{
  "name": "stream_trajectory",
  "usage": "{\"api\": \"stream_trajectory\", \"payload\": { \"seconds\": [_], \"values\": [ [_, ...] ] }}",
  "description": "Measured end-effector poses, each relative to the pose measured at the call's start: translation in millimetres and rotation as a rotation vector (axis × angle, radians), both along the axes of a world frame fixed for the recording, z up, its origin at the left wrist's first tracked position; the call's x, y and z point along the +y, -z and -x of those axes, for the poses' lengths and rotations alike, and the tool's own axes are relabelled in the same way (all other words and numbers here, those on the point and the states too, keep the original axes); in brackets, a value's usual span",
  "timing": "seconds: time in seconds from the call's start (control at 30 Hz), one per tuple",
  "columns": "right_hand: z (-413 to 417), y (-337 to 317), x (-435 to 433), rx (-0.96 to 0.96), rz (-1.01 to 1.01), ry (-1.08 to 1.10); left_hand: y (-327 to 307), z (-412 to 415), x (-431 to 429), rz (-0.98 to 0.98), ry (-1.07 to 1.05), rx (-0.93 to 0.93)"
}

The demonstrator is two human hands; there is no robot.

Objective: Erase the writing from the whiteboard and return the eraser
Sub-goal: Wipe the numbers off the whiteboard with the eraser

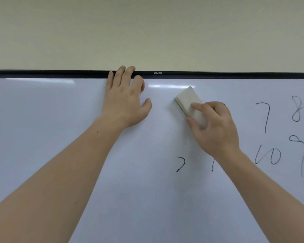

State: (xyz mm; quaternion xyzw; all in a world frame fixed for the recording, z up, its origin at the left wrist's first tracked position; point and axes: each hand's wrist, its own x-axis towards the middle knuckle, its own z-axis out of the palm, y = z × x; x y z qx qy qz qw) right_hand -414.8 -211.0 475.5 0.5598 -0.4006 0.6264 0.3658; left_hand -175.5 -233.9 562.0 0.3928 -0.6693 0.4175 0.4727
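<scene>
The whiteboard [60,137] fills the lower two thirds of the head view. My right hand [216,128] grips a whitish block eraser [187,99] and presses it flat on the board, right of centre near the top. My left hand [125,100] lies flat on the board with its fingers spread, fingertips over the black top frame [218,74]. Black handwritten digits [277,134], among them 7, 8, 9 and 10, stand at the right. Two partial strokes [181,163] show below my right hand. My right arm hides part of the writing.
A pale yellow-green wall [147,32] rises above the board. The left half of the board carries no marks. A light reflection [165,85] glints near the top edge.
</scene>
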Motion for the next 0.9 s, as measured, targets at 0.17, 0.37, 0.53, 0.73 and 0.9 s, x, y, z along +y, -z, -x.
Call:
{"api": "stream_trajectory", "payload": {
  "seconds": [0.17,0.37,0.53,0.73,0.9],
  "values": [
    [-18.3,39.7,-2.7,0.296,0.056,-0.007,2.5,9.4,-1.7,0.022,-0.003,0.04],
    [4.3,65.2,-0.9,0.635,0.037,-0.028,4.4,12.1,-3.4,0.04,-0.006,0.06],
    [14.4,11.6,-1.0,0.191,0.049,0.008,3.0,13.1,-1.3,0.05,-0.023,0.056],
    [-20.7,43.2,-5.8,0.299,0.073,-0.053,2.5,13.9,0.2,0.039,-0.043,0.063],
    [-10.3,101.8,-3.8,0.751,-0.019,-0.105,2.0,17.7,2.1,0.034,-0.113,0.049]
  ]
}}
